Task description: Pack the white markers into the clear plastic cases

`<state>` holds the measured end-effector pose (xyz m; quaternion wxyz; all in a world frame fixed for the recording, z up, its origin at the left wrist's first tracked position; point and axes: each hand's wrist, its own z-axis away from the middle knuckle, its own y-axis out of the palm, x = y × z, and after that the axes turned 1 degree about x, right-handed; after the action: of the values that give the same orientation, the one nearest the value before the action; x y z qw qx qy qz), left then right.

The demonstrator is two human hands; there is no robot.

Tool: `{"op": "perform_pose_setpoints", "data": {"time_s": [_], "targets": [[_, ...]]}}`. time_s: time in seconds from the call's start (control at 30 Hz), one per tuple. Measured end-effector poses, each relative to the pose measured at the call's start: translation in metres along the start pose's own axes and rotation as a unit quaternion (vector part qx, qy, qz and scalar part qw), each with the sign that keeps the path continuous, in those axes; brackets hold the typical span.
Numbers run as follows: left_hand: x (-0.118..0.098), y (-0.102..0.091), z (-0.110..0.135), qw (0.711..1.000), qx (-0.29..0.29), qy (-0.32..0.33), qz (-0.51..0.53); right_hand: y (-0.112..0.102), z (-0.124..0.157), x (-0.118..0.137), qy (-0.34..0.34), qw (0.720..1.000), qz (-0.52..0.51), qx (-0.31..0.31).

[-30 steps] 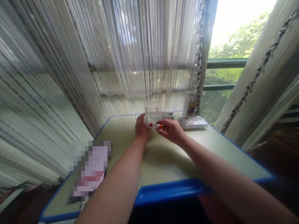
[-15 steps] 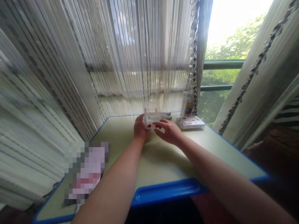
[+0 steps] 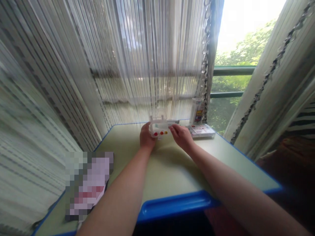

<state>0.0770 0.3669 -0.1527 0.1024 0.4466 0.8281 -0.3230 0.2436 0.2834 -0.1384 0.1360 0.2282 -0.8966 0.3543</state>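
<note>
My left hand (image 3: 147,137) is wrapped round the left side of a small clear and white plastic case (image 3: 159,126), held above the back of the table. Along the case's lower edge sit a red dot (image 3: 156,134), an orange one (image 3: 161,133) and a yellow one (image 3: 166,132). A see-through part rises behind it, perhaps a raised lid. My right hand (image 3: 181,133) is just off the case's right end, thumb and fingers pinched together. Whatever lies between those fingertips is too small to make out.
Behind the case lie several thin grey sticks or pens (image 3: 174,122). A flat clear box (image 3: 201,130) is at back right, with an upright clear container (image 3: 197,111) behind it. A blurred-out pinkish item (image 3: 91,183) lies at left. The table (image 3: 167,173) has a blue rim.
My right hand has moved right, away from the case's front, and its fingers have drawn together. The orange and yellow dots now show plainly. My left hand keeps its hold.
</note>
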Motion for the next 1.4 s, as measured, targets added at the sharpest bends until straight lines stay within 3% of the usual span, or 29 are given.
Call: {"op": "perform_pose_setpoints", "data": {"time_s": [0.13,0.27,0.47,0.6,0.77,0.97,1.13,1.4], "targets": [[-0.001,-0.002,0.000,1.000,-0.007,-0.009,0.014,0.009,-0.008,-0.024,0.094,0.993,0.049,0.046],[-0.004,-0.003,0.000,1.000,-0.003,-0.017,0.014,0.022,-0.008,-0.035,0.134,0.982,0.079,0.108],[0.003,0.001,0.000,1.000,-0.013,-0.022,0.012,0.030,-0.003,-0.037,0.114,0.968,0.116,0.190],[0.011,0.004,0.000,0.999,-0.032,-0.032,0.024,0.032,-0.001,-0.035,0.107,0.959,0.155,0.210],[0.020,0.007,0.000,0.997,-0.043,-0.048,0.034,0.037,-0.010,-0.029,0.112,0.934,0.212,0.264],[0.028,0.009,-0.001,0.997,-0.058,-0.035,0.039,0.047,-0.049,-0.033,0.086,0.934,0.244,0.246],[0.030,0.010,0.000,0.993,-0.094,-0.056,0.042,0.070,-0.077,-0.044,0.085,0.938,0.214,0.258],[0.032,0.006,0.000,0.985,-0.136,-0.103,0.020,0.094,-0.089,-0.054,0.100,0.943,0.198,0.247]]}}
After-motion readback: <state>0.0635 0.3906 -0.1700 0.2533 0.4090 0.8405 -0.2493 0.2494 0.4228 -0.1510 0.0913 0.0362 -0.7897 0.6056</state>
